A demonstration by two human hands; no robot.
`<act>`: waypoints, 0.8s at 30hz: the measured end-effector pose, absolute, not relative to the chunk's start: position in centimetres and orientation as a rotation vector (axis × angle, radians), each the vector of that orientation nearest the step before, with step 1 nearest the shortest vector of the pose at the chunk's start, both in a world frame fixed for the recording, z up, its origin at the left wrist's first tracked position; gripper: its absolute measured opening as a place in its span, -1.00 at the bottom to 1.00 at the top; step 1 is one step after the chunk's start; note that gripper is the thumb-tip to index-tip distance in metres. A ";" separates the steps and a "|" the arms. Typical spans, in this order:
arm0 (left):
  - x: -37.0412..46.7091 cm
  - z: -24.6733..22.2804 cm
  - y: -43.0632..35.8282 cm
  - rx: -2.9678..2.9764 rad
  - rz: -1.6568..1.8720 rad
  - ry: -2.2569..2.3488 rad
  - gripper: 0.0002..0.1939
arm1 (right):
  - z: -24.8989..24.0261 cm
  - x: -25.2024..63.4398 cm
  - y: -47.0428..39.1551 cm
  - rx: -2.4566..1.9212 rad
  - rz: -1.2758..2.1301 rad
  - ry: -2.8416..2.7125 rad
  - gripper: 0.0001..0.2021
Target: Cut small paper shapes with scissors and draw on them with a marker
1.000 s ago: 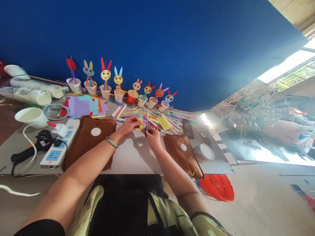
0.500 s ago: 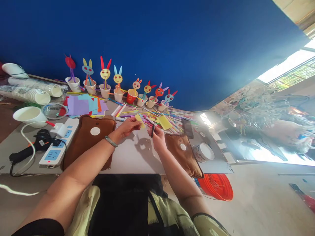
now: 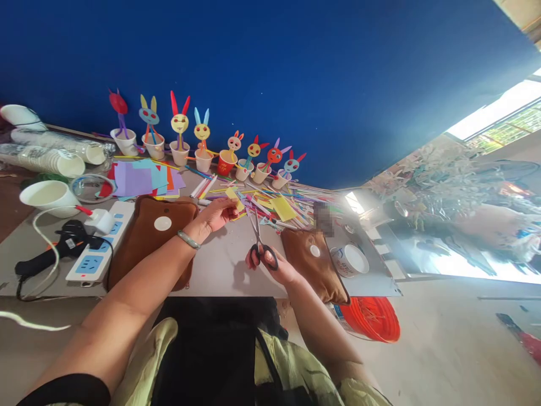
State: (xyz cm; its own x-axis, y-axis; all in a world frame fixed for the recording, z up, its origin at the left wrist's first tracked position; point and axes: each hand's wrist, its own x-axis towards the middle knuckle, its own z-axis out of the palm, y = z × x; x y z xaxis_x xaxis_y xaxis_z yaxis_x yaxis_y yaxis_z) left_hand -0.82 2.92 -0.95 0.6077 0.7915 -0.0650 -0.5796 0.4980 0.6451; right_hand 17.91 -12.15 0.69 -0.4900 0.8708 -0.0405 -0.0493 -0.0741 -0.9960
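Overhead, a deep blue wall (image 3: 296, 67) backed the grey worktop (image 3: 224, 265). Before it, a yellow paper piece (image 3: 233, 195) was pinched in the left hand (image 3: 217, 213), grip clamped; black scissors (image 3: 258, 243) were held in the right hand (image 3: 274, 268), fingers through the loops. Paper bunny cups (image 3: 203, 149) were lined along the wall.

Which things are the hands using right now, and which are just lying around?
In use:
left hand holding yellow paper piece
right hand holding scissors

Lying about:
glue gun
power strip
paper-cup bunnies
brown pouches
coloured paper sheets
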 end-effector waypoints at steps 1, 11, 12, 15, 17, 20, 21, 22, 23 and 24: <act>-0.8 -1.0 2.9 0.623 0.852 0.378 -0.67 | 0.6 17.9 -12.1 -0.916 1.653 -1.490 -0.44; -0.8 -1.0 3.0 0.625 0.836 0.425 -0.69 | 0.4 17.6 -11.7 -0.947 1.664 -1.510 -0.43; -0.8 -1.0 3.0 0.625 0.835 0.431 -0.69 | 0.4 17.6 -11.8 -0.954 1.664 -1.512 -0.43; -0.7 -1.0 3.1 0.629 0.840 0.437 -0.69 | 0.3 17.7 -11.7 -0.949 1.664 -1.523 -0.43; -0.8 -1.1 3.1 0.648 0.839 0.427 -0.69 | 0.2 17.7 -11.7 -0.930 1.668 -1.523 -0.43; -0.8 -1.2 3.1 0.691 0.832 0.406 -0.69 | 0.1 17.8 -11.6 -0.901 1.675 -1.520 -0.45; -0.8 -1.3 3.1 0.700 0.830 0.401 -0.69 | 0.1 17.8 -11.6 -0.895 1.676 -1.520 -0.45; -0.8 -1.3 3.0 0.706 0.828 0.398 -0.69 | 0.0 17.8 -11.6 -0.892 1.676 -1.520 -0.45; -0.9 -1.3 3.0 0.709 0.827 0.396 -0.69 | 0.0 17.8 -11.6 -0.891 1.677 -1.521 -0.45; -0.9 -1.3 3.0 0.711 0.827 0.395 -0.69 | 0.0 17.8 -11.6 -0.893 1.677 -1.521 -0.45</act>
State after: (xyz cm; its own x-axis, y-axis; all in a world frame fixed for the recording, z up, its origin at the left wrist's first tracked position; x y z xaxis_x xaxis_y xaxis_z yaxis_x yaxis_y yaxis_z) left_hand -0.87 3.00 -1.25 0.6252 0.7788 -0.0501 -0.5277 0.4692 0.7081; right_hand 17.81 -11.62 -0.05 -0.5229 0.8515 -0.0387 -0.0440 -0.0724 -0.9964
